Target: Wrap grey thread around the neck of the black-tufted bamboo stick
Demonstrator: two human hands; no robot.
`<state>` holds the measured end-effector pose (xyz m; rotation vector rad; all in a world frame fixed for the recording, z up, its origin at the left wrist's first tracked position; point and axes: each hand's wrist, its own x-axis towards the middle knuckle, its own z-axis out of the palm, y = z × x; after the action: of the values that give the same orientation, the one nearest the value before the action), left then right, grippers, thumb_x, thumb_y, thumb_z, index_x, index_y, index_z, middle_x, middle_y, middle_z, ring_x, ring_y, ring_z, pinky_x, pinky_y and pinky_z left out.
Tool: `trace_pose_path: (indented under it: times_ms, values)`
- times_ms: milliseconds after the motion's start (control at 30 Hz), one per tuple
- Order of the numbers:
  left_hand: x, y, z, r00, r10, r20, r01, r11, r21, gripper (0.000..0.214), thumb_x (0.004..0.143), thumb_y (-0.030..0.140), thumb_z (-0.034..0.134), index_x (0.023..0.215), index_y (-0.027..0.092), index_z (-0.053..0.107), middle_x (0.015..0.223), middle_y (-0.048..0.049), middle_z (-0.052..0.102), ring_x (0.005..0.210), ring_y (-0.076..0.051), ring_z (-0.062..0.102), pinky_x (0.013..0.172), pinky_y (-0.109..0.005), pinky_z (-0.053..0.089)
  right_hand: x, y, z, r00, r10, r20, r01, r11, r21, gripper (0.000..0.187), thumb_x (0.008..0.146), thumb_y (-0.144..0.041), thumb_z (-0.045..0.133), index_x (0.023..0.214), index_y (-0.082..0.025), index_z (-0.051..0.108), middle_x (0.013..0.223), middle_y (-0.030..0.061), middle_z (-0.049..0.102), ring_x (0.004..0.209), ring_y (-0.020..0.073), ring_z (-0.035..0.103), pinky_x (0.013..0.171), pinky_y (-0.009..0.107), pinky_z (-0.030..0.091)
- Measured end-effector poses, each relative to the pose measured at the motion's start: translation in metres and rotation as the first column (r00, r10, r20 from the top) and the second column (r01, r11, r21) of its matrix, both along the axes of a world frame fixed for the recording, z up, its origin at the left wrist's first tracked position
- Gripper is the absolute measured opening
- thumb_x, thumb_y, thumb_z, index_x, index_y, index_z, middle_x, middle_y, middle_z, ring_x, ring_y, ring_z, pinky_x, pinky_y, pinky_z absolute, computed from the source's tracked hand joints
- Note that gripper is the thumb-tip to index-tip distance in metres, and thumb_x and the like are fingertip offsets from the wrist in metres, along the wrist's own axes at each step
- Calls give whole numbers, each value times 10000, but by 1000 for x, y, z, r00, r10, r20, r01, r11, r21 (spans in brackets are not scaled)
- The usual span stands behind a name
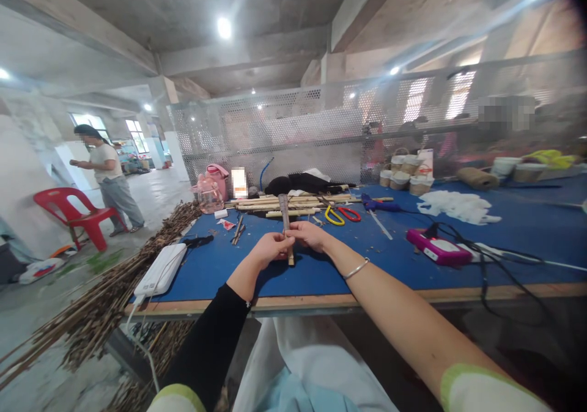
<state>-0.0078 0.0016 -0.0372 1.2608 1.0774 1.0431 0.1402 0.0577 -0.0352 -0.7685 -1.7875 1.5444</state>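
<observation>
Over the blue table [321,274] both my hands grip one short bamboo stick [285,211] that stands nearly upright. My left hand [269,248] is closed round its lower part. My right hand [306,233] pinches it from the right, a thin bangle on that wrist. The stick's top is wrapped in something grey. Behind it lies a row of longer bamboo sticks [293,204].
Yellow scissors [334,216], red scissors [349,214] and a blue-handled tool [376,205] lie mid-table. A white power bank [160,269] sits at the left edge, a pink device [438,247] with black cables at right. Dry twigs [114,277] pile left of the table. A person stands far left by a red chair [73,213].
</observation>
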Motion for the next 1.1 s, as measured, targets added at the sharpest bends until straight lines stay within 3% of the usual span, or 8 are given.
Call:
trace_pose_path:
  times_ms: [133,367,533,700,867,1100]
  values:
    - [-2,2,-2,999,34,-32,-34,999,2,365,518,364,789,610,119,536,537,21,513,496,-66,485,561,-232,441,-1,1,-1,1000,9,-5,-9,1000,5,303,658,-391,678,716,-135,528,459,-82,422,331,12,223,342,200,96]
    - [-1,-7,9,992,-123,4,123,991,-55,326,558,348,766,671,99,588,633,-28,576,589,-102,567,674,-273,487,3,0,0,998,64,-20,-65,997,-52,368,665,-442,669,817,-137,532,501,-77,443,339,12,214,341,190,102]
    - [0,-4,2,999,-18,-33,17,999,-37,316,590,370,744,644,123,554,514,36,480,495,-70,491,601,-260,482,1,1,-2,998,52,-21,-53,997,-49,338,674,-432,668,748,-147,503,454,-97,380,322,12,203,331,197,91]
    - [-2,2,-5,994,85,-69,-84,996,10,332,555,368,766,610,128,543,525,16,526,486,-68,482,547,-228,458,-1,-2,0,998,58,-25,-60,994,-92,304,658,-385,665,740,-155,485,447,-101,359,333,13,190,343,191,76]
    - [-1,3,-6,994,104,-46,-104,995,-6,317,535,338,782,662,127,581,593,-4,576,538,-92,538,583,-249,479,1,-5,4,995,95,-23,-97,981,-166,260,585,-238,652,767,-160,484,433,-119,289,356,16,160,367,177,73]
    - [0,0,0,997,73,26,-73,997,-24,335,555,292,773,819,113,672,672,-27,613,591,-101,565,629,-245,483,-1,-5,3,998,43,-49,-50,987,-151,239,629,-265,626,796,-165,486,441,-112,305,357,21,162,367,192,67]
